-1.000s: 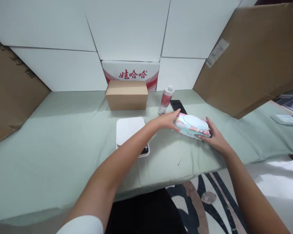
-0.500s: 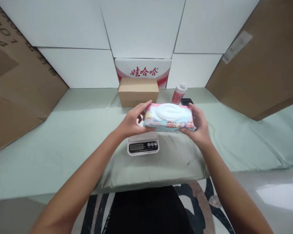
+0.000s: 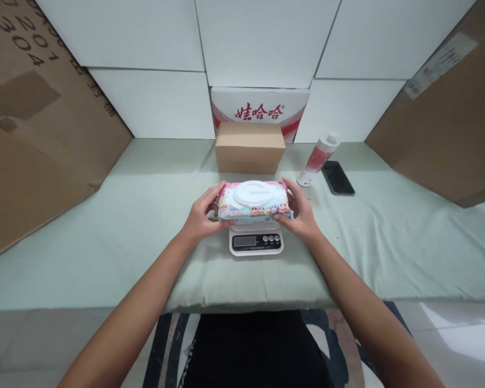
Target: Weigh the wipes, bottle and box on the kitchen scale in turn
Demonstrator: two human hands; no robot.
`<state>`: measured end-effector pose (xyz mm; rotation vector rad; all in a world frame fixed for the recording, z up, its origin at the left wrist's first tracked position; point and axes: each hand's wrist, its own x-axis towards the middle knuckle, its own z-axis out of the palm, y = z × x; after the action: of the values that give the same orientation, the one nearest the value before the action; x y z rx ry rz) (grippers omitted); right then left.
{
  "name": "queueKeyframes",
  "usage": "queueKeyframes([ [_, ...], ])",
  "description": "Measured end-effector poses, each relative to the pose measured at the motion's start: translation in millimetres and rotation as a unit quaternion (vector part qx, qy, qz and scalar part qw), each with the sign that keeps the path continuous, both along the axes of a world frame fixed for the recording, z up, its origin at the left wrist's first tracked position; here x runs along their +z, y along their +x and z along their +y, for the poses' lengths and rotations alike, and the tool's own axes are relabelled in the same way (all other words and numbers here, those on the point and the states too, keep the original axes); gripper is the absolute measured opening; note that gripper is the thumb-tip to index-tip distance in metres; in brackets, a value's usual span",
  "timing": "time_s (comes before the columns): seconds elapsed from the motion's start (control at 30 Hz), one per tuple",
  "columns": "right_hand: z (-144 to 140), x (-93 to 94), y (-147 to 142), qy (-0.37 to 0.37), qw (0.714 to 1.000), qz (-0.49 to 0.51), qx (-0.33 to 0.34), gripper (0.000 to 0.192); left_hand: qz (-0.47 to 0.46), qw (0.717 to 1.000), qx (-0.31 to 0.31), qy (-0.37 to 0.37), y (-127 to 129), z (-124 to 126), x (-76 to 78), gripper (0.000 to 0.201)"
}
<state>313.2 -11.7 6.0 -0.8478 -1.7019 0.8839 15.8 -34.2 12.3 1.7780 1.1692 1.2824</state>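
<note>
The wipes pack [image 3: 253, 202] I'm holding is a soft, rectangular packet, pink on top with a pale blue band of cartoon figures along its front. A white oval flip lid [image 3: 254, 193], closed, sits centred on its top face. It lies flat and level, long side towards me, over the scale [image 3: 256, 242] platform.

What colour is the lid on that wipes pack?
White, on the pink cartoon-printed wipes pack; seen in the head view.
</note>
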Motion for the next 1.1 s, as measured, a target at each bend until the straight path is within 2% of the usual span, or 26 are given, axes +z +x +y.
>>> queueKeyframes([
  [0.1,3,2.1,7,0.015,1.000,-0.001,-0.002,0.101,-0.008,1.000,-0.015,-0.001,-5,2,-1.0,0.103],
  [0.17,8,7.2,16,0.037,0.997,0.054,-0.047,0.093,-0.031,0.999,-0.024,0.013,-13,4,-1.3,0.101],
  [0.2,10,10.7,22,0.047,0.990,0.096,-0.089,0.086,-0.053,0.998,-0.016,0.025,-18,6,-1.3,0.100],
  [0.3,19,21.2,40,0.034,0.941,0.224,-0.252,0.052,-0.129,0.987,0.079,0.055,-30,10,-0.4,0.091],
  [0.37,23,24.9,48,-0.019,0.901,0.288,-0.323,0.031,-0.151,0.971,0.175,0.060,-34,11,0.4,0.068],
  [0.43,25,24.4,51,-0.075,0.876,0.328,-0.347,0.034,-0.137,0.957,0.250,0.048,-33,11,1.3,0.040],
  [0.5,25,21.2,49,-0.106,0.865,0.343,-0.350,0.045,-0.114,0.953,0.278,0.028,-31,10,2.1,0.034],
  [0.6,25,15.6,42,-0.112,0.866,0.338,-0.352,0.050,-0.093,0.958,0.272,0.009,-27,7,3.3,0.039],
  [0.83,25,13.9,37,-0.110,0.871,0.330,-0.348,0.056,-0.051,0.959,0.276,0.031,-24,5,3.9,0.049],
  [0.97,22,14.9,34,-0.072,0.901,0.294,-0.310,0.058,-0.050,0.963,0.262,0.028,-21,5,2.9,0.048],
  [1.1,17,14.1,28,-0.047,0.925,0.220,-0.306,0.058,-0.046,0.965,0.258,0.030,-19,4,3.5,0.046],
])
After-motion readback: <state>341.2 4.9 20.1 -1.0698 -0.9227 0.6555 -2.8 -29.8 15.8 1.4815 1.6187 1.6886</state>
